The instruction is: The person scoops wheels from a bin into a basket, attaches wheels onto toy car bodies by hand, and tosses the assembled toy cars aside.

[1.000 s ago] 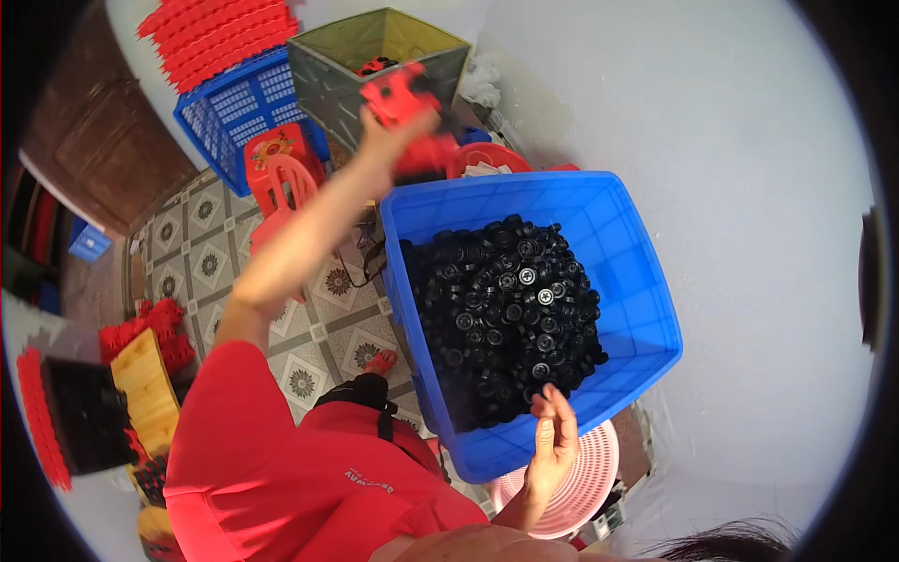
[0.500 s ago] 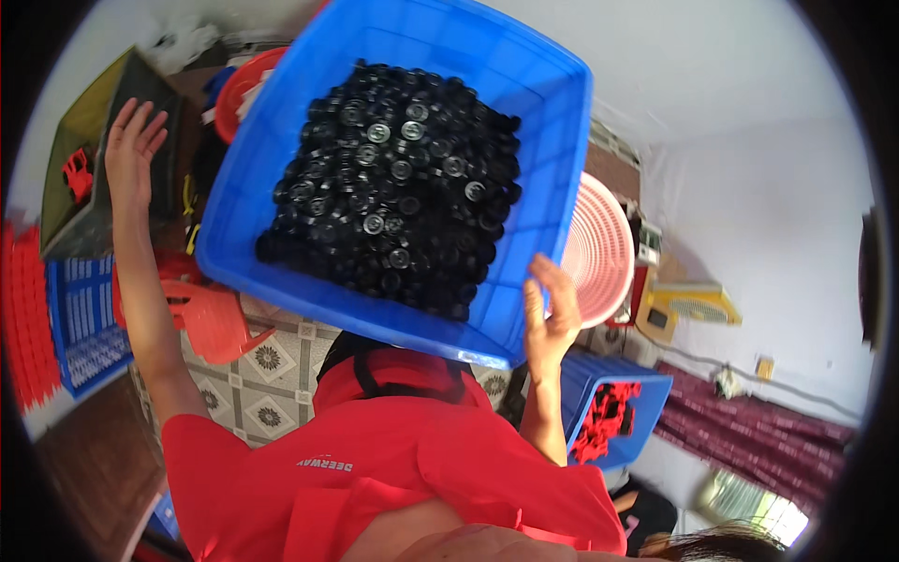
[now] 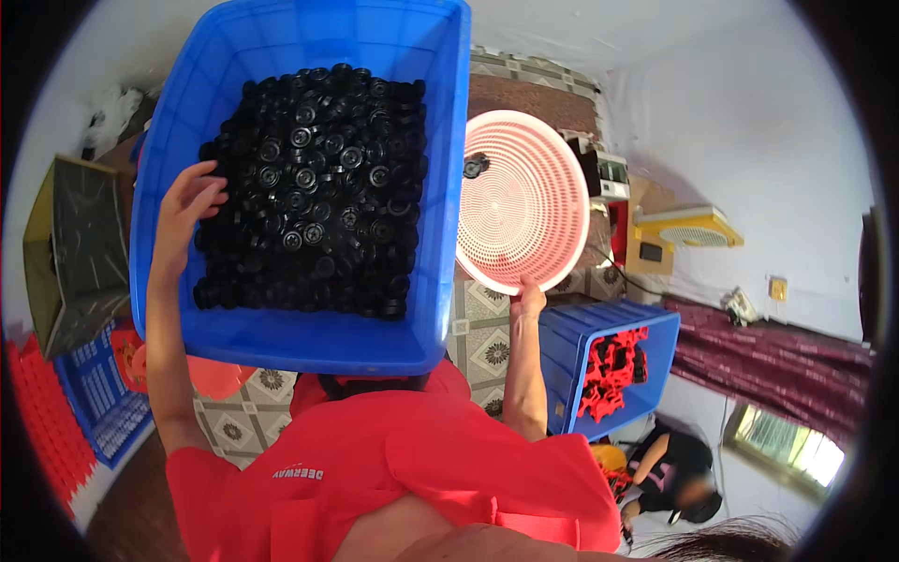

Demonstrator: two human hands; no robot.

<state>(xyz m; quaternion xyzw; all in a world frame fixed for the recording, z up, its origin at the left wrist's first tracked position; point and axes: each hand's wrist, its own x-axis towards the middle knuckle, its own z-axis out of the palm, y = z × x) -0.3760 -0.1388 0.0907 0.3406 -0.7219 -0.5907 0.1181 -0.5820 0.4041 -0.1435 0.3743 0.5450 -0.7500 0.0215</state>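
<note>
A big blue tub (image 3: 448, 281) stands in front of me, heaped with small black toy wheels (image 3: 314, 178). My left hand (image 3: 194, 201) reaches over the tub's left wall, at the left edge of the heap; its fingers are bent and apart, with nothing visible in them. Right of the tub is a round pink plastic basket (image 3: 534, 201), its perforated bowl facing me. A small clump of black wheels (image 3: 476, 166) lies in it by the tub's wall. My right hand (image 3: 529, 298) is closed on the basket's near rim.
At right stands a blue bin (image 3: 552, 351) of red and black parts, with another person (image 3: 674, 473) beyond it. A yellow-framed fan (image 3: 698, 228) is farther right. To the left are a dark-sided box (image 3: 89, 239), a blue crate (image 3: 98, 393) and a red stool (image 3: 220, 375).
My left hand has come in from the far left to the tub's wheels. My right hand has left the tub's right rim and taken hold of the pink basket. The view has shifted right.
</note>
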